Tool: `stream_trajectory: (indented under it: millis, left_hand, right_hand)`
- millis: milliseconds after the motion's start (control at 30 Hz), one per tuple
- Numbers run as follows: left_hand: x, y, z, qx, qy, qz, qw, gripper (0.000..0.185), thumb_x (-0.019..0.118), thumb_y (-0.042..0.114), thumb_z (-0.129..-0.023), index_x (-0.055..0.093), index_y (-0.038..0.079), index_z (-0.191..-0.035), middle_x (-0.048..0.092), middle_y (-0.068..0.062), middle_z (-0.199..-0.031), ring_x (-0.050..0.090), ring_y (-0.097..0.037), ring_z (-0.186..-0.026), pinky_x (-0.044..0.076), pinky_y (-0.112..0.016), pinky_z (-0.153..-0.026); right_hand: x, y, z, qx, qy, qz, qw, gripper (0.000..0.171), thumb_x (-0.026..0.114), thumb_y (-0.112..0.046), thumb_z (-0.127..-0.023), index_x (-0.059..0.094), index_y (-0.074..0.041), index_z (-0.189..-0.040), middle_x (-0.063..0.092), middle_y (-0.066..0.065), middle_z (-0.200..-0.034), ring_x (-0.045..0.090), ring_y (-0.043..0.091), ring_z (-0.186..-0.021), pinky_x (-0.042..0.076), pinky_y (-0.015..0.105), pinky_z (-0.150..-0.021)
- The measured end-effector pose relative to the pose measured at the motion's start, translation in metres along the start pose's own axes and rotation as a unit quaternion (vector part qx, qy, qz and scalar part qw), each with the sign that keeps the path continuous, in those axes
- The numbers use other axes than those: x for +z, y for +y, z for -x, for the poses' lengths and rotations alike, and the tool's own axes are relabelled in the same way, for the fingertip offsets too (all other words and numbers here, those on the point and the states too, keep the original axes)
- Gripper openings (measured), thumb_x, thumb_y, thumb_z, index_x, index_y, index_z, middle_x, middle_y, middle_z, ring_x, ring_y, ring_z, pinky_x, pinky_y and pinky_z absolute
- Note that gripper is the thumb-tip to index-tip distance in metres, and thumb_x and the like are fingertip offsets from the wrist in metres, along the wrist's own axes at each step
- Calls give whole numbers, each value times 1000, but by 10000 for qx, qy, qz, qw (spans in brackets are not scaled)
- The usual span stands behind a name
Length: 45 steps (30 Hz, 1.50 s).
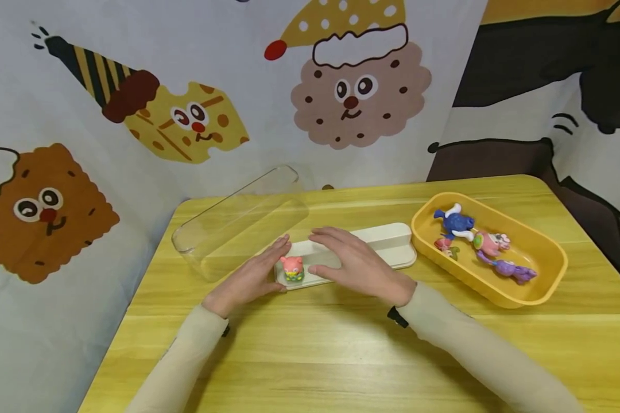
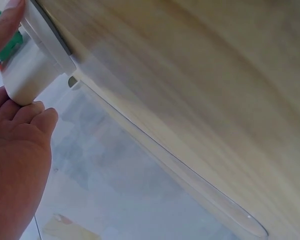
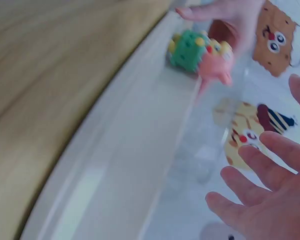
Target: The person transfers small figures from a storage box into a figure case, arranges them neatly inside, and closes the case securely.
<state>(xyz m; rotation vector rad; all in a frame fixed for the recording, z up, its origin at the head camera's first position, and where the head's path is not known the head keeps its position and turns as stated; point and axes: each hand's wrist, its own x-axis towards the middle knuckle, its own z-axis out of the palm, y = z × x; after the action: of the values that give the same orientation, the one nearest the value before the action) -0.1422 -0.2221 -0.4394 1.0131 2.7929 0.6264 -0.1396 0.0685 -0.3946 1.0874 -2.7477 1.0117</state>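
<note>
A small pink and green toy figure (image 1: 292,269) (image 3: 200,54) stands at the left end of a long white tray (image 1: 382,241) (image 3: 125,165) on the yellow wooden table (image 1: 310,344). My left hand (image 1: 253,278) (image 2: 15,145) lies flat beside the tray's left end (image 2: 27,75), fingers straight, touching it. My right hand (image 1: 351,261) (image 3: 270,195) hovers flat over the tray just right of the figure, fingers spread, holding nothing.
A clear plastic cover (image 1: 237,223) (image 2: 155,185) lies tilted behind the tray on the left. A yellow oval bin (image 1: 542,281) at the right holds several small toy figures. A cartoon-printed cloth (image 1: 186,115) hangs behind the table.
</note>
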Motion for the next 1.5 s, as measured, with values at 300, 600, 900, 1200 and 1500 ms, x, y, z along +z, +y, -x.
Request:
stream_trajectory:
  millis: [300, 600, 900, 1200, 1500]
  left_hand:
    - [1, 0, 1, -66, 54, 26, 10000, 96, 86, 21, -86, 31, 1, -162, 18, -10, -172, 23, -28, -156, 33, -45, -121]
    - [0, 0, 2, -128, 29, 7, 9999, 96, 85, 22, -88, 28, 2, -163, 16, -11, -172, 21, -28, -156, 32, -49, -121]
    - [4, -3, 3, -60, 85, 68, 9999, 98, 86, 21, -87, 27, 3, -163, 16, -10, -172, 21, -28, -156, 34, -48, -120]
    - [5, -2, 2, -50, 68, 66, 9999, 97, 85, 20, -88, 28, 3, -163, 16, -10, -172, 22, -28, -156, 34, -48, -120]
    - [5, 0, 1, -40, 50, 84, 9999, 95, 85, 19, -88, 29, 3, -163, 17, -10, -172, 22, -28, -156, 35, -47, -120]
  right_hand:
    - [-44, 8, 34, 333, 340, 141, 9988, 68, 68, -51, -99, 53, -12, -152, 45, 10, -160, 39, 34, -148, 33, 59, -119]
    - [-78, 25, 69, 478, 660, 296, 9962, 67, 72, -42, -98, 50, -12, -154, 43, 8, -161, 44, 38, -144, 38, 64, -113]
    - [-103, 36, 97, 833, 941, 510, 9908, 69, 76, -37, -96, 49, -14, -155, 43, 7, -162, 45, 38, -143, 46, 63, -106]
    - [-129, 55, 126, 1404, 1125, 504, 9824, 68, 77, -34, -95, 49, -17, -156, 42, 11, -162, 41, 45, -143, 39, 69, -107]
    - [-137, 81, 152, 1590, 1367, 294, 9773, 71, 82, -25, -92, 50, -13, -154, 43, 19, -160, 40, 52, -142, 31, 72, -113]
